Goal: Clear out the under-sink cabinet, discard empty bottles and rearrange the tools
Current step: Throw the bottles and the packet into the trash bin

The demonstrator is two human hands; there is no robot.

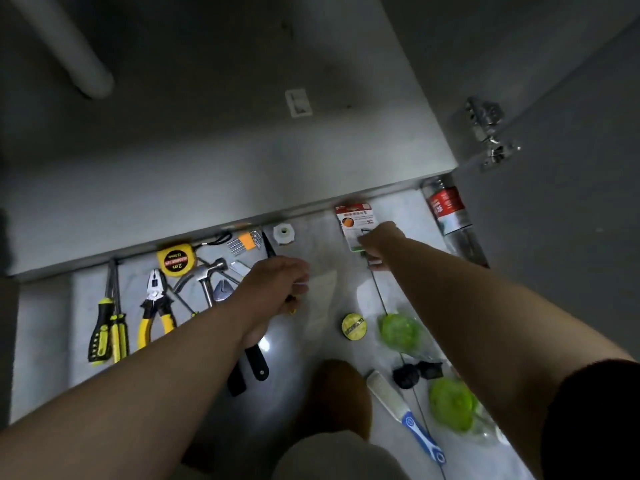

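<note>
The right hand (377, 245) was curled, its fingertips pinching the lower edge of a red-and-white packet (354, 218) that lay just short of the cabinet (242, 174). The left hand (277, 284) was closed round a thin dark tool (267, 244) (its kind I could not tell), the tip poking out past the knuckles. Left of that hand lay a hammer (207, 277), pliers (156, 303) and a tape measure (175, 262); right of the right hand lay a bottle (450, 216).

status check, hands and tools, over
Left hand grips black-handled tool. Right hand pinches red-and-white packet. Bottle lies by door, untouched. Hammer close beside left hand.
</note>
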